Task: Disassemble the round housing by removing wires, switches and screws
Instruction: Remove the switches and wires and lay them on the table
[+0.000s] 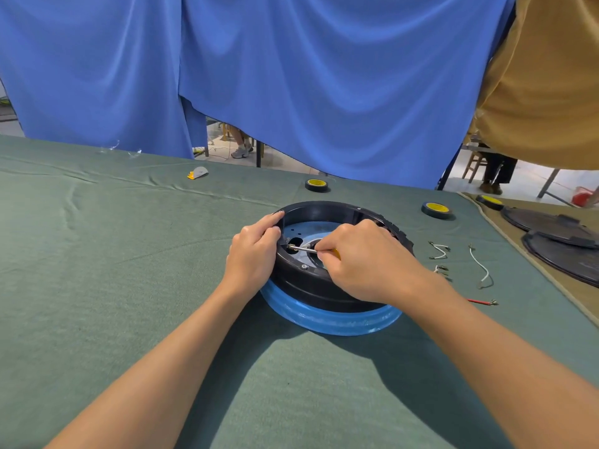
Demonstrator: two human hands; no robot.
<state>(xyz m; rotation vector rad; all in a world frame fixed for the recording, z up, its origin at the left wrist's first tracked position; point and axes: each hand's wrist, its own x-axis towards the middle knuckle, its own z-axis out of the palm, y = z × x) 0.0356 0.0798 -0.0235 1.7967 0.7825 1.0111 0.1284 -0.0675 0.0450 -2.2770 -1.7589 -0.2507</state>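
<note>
the round housing (324, 207) looked stiff, light plastic; the left hand (254, 254) gripped its rim to steady it, the right hand (366, 260) pinched a screwdriver (303, 249).

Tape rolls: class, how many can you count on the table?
3. One tape roll lies behind the round housing; a second roll sits right of it; a third roll lies farther right again. More could be hidden.

Blue curtain (324, 76) behind green-clothed table (129, 270); pale floor (525, 183).
</note>
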